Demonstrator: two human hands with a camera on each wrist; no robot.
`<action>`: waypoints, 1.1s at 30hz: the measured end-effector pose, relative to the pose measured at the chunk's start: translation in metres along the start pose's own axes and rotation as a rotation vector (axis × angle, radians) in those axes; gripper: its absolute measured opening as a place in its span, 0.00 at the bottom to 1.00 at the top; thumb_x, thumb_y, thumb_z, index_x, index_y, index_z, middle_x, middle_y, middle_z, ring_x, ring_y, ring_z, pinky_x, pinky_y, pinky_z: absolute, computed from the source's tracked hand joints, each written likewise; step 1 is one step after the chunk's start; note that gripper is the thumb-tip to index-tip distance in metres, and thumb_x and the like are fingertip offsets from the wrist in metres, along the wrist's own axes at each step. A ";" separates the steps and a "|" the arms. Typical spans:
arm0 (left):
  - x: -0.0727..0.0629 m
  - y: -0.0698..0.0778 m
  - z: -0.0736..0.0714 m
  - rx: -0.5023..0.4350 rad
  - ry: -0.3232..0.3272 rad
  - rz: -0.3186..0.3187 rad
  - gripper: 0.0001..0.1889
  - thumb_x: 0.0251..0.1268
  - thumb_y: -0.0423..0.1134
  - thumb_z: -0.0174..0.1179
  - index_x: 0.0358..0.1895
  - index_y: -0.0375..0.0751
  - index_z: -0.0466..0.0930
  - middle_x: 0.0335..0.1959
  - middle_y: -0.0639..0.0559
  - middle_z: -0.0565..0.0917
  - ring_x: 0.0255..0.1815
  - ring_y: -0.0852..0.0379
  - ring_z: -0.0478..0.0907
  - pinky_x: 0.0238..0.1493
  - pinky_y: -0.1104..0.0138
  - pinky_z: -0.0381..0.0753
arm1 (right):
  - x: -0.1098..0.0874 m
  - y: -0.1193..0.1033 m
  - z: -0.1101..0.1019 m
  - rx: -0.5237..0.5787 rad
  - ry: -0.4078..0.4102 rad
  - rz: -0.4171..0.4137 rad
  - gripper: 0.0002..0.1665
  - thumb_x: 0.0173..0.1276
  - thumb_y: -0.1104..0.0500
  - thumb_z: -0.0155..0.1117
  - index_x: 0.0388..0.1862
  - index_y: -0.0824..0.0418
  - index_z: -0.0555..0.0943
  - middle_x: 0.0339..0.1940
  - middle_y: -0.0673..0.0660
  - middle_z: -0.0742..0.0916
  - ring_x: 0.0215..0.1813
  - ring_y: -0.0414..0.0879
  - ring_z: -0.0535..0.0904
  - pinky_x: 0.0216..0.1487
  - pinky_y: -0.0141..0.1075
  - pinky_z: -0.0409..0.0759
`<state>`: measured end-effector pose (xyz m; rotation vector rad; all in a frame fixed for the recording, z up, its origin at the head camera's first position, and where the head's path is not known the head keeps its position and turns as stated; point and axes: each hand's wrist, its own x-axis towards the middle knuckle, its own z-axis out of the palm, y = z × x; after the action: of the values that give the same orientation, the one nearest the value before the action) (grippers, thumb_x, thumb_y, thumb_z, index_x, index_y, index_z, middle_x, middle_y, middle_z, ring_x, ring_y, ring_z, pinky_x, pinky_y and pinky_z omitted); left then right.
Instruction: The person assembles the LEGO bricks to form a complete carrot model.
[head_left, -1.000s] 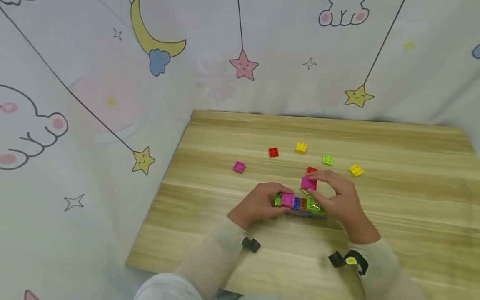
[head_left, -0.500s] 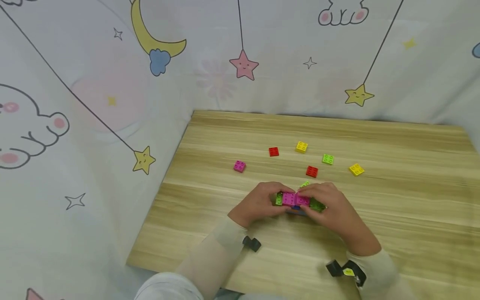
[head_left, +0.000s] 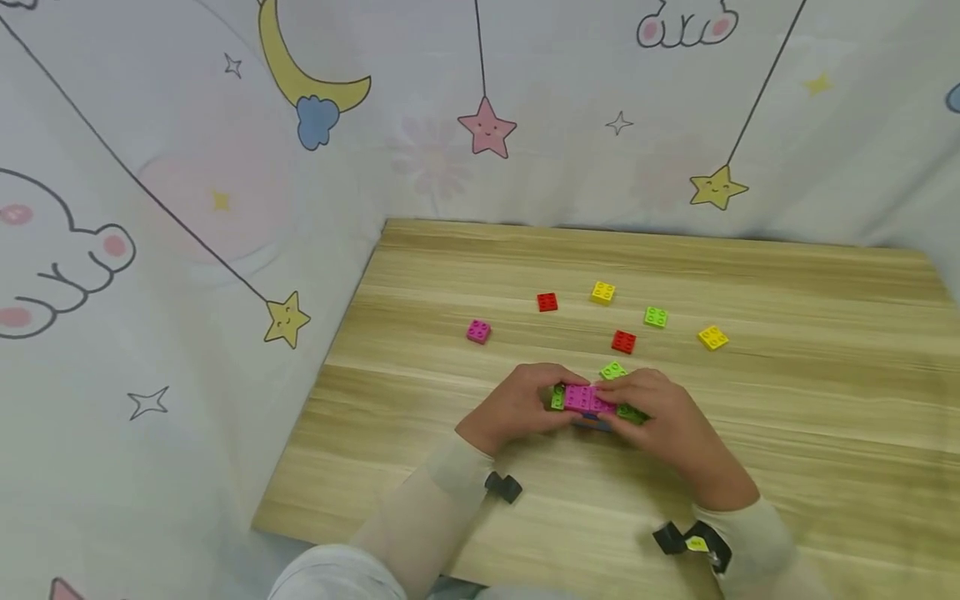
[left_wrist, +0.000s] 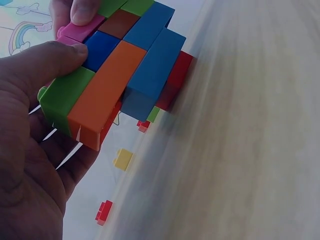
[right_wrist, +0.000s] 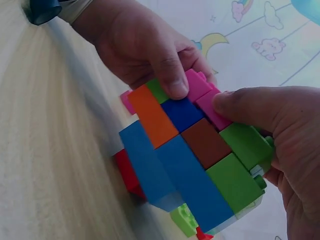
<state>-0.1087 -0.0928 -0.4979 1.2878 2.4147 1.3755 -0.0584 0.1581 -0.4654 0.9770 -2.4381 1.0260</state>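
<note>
My left hand grips the left end of a wall built from toy building bricks, its thumb against the dark blue brick. Orange, brown, light blue and green bricks make up the layers, with a red brick at the bottom. On top, two pink bricks sit side by side. My right hand pinches the right pink brick, which lies flush against the left pink brick. The right fingers hide part of the green brick beside it.
Loose bricks lie beyond the wall: pink, red, yellow, green, another yellow and another red. A green brick lies just behind the wall. A printed curtain hangs along the table's far edge.
My right hand has brought its pink brick left and down from behind the wall onto its top, where it now sits level beside the other pink brick. The left hand stays put.
</note>
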 end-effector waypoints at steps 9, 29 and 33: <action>0.000 0.000 -0.001 -0.022 0.000 -0.005 0.21 0.61 0.37 0.76 0.58 0.44 0.86 0.53 0.57 0.88 0.46 0.69 0.79 0.49 0.72 0.80 | 0.001 -0.003 0.000 -0.003 -0.020 0.011 0.17 0.49 0.65 0.86 0.40 0.62 0.91 0.46 0.51 0.91 0.50 0.50 0.85 0.62 0.23 0.73; 0.000 0.000 0.003 -0.001 -0.011 -0.007 0.21 0.63 0.41 0.76 0.59 0.48 0.85 0.53 0.62 0.86 0.47 0.71 0.78 0.50 0.75 0.80 | -0.016 0.004 0.010 0.011 0.035 0.167 0.28 0.52 0.64 0.85 0.53 0.51 0.89 0.50 0.50 0.91 0.53 0.50 0.84 0.60 0.36 0.72; 0.001 -0.001 0.001 0.028 -0.014 -0.009 0.21 0.63 0.41 0.75 0.59 0.48 0.85 0.54 0.61 0.86 0.48 0.71 0.78 0.51 0.76 0.79 | -0.015 0.006 0.009 0.009 0.061 0.142 0.27 0.51 0.64 0.85 0.52 0.53 0.90 0.49 0.51 0.92 0.51 0.49 0.84 0.61 0.35 0.70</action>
<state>-0.1093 -0.0917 -0.4995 1.2868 2.4359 1.3313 -0.0518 0.1617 -0.4827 0.7720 -2.4839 1.0973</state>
